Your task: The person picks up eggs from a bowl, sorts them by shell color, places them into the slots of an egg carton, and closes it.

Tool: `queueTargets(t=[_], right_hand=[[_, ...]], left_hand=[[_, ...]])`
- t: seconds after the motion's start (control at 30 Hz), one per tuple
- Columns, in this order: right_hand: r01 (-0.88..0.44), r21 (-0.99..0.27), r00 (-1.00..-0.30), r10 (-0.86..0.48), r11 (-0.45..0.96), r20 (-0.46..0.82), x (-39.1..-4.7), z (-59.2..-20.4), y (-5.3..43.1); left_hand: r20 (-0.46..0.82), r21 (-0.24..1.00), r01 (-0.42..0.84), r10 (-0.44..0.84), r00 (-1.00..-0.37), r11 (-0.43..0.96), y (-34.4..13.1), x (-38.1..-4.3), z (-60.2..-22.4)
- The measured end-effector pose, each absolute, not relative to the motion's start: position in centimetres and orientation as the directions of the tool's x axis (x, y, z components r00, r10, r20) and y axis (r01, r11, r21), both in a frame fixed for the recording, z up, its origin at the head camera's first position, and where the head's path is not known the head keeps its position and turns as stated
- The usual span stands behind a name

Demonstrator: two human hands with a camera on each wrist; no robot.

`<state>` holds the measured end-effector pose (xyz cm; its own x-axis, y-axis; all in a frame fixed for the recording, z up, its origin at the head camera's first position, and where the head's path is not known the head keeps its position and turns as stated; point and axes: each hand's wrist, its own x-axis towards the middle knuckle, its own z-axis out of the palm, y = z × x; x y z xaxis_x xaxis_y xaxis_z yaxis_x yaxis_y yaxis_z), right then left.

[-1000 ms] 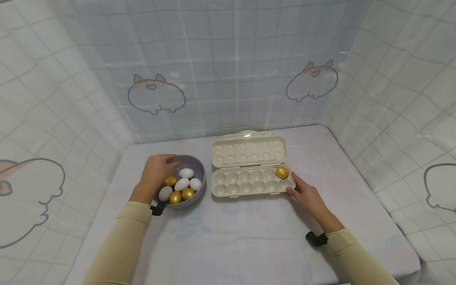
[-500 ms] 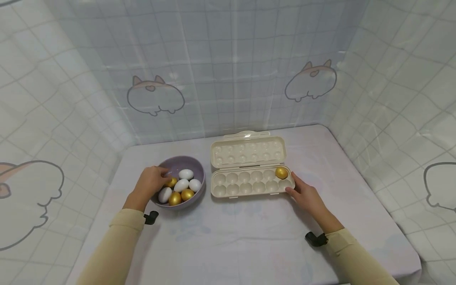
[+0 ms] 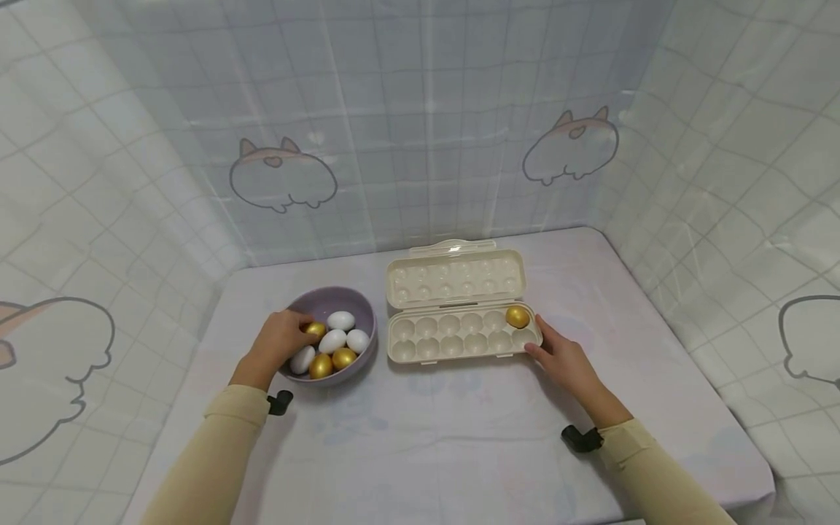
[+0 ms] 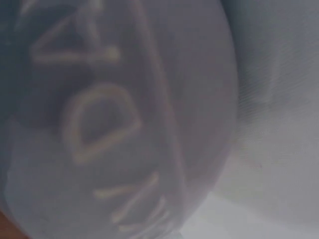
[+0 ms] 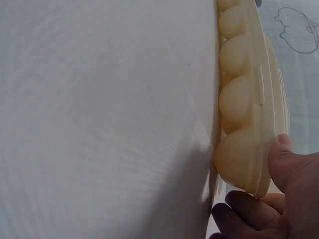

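The left hand dips into the left side of the bowl with its fingers bent against a gold egg; whether they have closed round it I cannot tell, since the fingers cover part of the shell and the left wrist view shows mostly the bowl's outside. The egg looks hard, light and slick, probably plastic or lacquered, so it would likely roll before it cracked; a thumb-and-finger pinch across its widest part should hold best. Beside it in the bowl lie white eggs and two more gold eggs, all smooth, the gold ones with a metallic sheen. The bowl is round and dull purple, its curved wall bearing pale letter-like marks. The right hand grips the right end of the cream egg carton, thumb on the rim, fingers round the end. The carton appears to be thin, stiff moulded plastic that may slide if nudged, with rounded cups and a lid laid back; another gold egg sits in the far row's rightmost cup. A pale, faintly wrinkled cloth covers the surface.
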<state>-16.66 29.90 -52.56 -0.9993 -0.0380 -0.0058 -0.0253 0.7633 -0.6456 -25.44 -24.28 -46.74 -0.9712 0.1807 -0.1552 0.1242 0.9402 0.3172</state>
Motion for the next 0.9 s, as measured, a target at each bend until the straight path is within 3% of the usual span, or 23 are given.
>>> queueTargets(t=[0.53,0.9], right_hand=[[-0.018,-0.645,-0.999,-0.039,0.764,-0.017,-16.8,-52.7,30.0],[-0.010,-0.648,-0.999,-0.032,0.761,-0.022,-16.7,-52.3,29.7]], left_hand=[[-0.137,0.354,0.088,0.144,-0.980,0.931,-24.3,-26.0,-47.7],[-0.025,0.409,0.115,0.137,-0.990,0.905,-23.5,-26.0,-46.2]])
